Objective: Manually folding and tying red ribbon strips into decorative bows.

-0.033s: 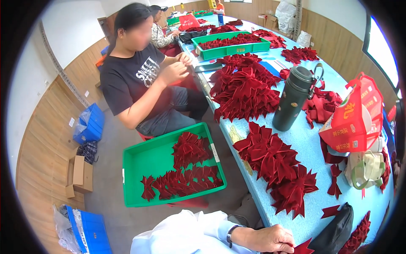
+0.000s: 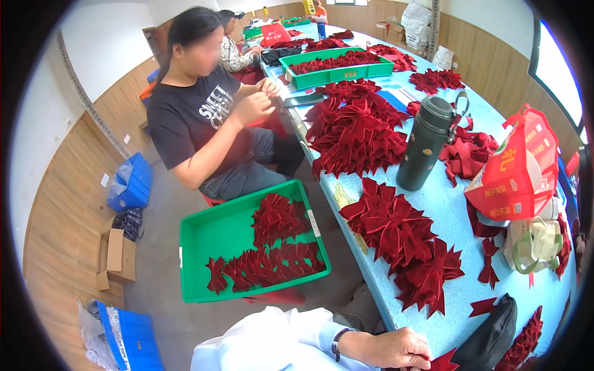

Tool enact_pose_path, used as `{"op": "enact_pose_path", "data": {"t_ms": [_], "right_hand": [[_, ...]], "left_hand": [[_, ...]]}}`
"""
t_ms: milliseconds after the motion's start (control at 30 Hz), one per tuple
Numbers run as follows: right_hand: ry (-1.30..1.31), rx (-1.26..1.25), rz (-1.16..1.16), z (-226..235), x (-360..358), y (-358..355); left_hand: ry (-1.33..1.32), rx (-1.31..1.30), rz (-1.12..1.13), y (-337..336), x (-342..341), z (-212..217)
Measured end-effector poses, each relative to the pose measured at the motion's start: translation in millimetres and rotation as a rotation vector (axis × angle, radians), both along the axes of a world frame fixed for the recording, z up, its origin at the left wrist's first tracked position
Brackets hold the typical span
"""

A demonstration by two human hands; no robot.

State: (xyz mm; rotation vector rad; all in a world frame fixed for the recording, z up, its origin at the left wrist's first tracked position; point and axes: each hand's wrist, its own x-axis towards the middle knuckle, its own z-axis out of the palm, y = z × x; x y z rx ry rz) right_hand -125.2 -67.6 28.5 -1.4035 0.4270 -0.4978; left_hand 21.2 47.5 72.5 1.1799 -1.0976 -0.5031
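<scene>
Fingers of the left hand [image 2: 396,347] curl at the bottom edge of the frame, and I see them pinch a dark red bow piece [image 2: 442,362] just to its right. I cannot see the right hand. A pile of red bows [image 2: 402,238] lies above it on the blue table [image 2: 451,204]. A green tray [image 2: 204,247] sits at middle left. Nothing has moved since the earlier frame.

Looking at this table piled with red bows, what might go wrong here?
The tall dark flask stands upright among the red bows; a knock could tip it onto them. The bow pile reaches the blue table's edge, so some might slide off. The hand at the near edge could brush that pile.
</scene>
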Motion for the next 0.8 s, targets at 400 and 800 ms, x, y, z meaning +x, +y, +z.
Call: {"op": "enact_pose_path", "data": {"t_ms": [400,800], "right_hand": [[-0.199,0.175,-0.026,-20,-42,-22],[-0.131,0.231,-0.040,-1,-41,-29]], "left_hand": [[-0.165,-0.156,-0.006,-45,-43,-31],[-0.261,-0.149,0.060,-56,-46,-27]]}}
